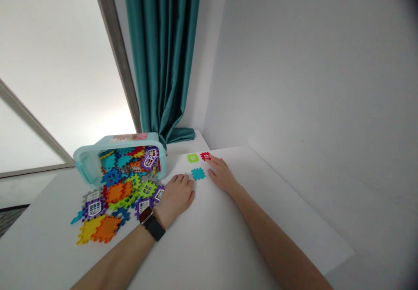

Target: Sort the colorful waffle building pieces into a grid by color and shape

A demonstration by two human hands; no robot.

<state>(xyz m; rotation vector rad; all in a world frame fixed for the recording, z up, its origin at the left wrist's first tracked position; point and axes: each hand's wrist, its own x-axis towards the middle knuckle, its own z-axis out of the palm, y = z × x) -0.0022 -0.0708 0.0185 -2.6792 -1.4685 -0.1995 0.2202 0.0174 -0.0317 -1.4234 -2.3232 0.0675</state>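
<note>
My right hand (pixel 224 176) reaches across the white table, its index fingertip touching a red window-shaped building piece (pixel 205 156). The thumb stands apart from that finger. Left of the red piece lies a lime green window piece (pixel 192 158), with a small gap between them. A light blue square piece with toothed edges (pixel 198 173) lies flat, nearer to me. Between it and the heap of pieces rests my left hand (pixel 176 197), back upward, fingers curled under. Its palm is hidden, so whether anything is in it does not show.
A light teal plastic tub (pixel 120 141) lies on its side at the left. Toothed pieces spill from it, among them an orange piece (pixel 106 229) and a purple window piece (pixel 94 208). Behind hangs a green curtain (pixel 161 55). A grey wall (pixel 310 107) borders the right.
</note>
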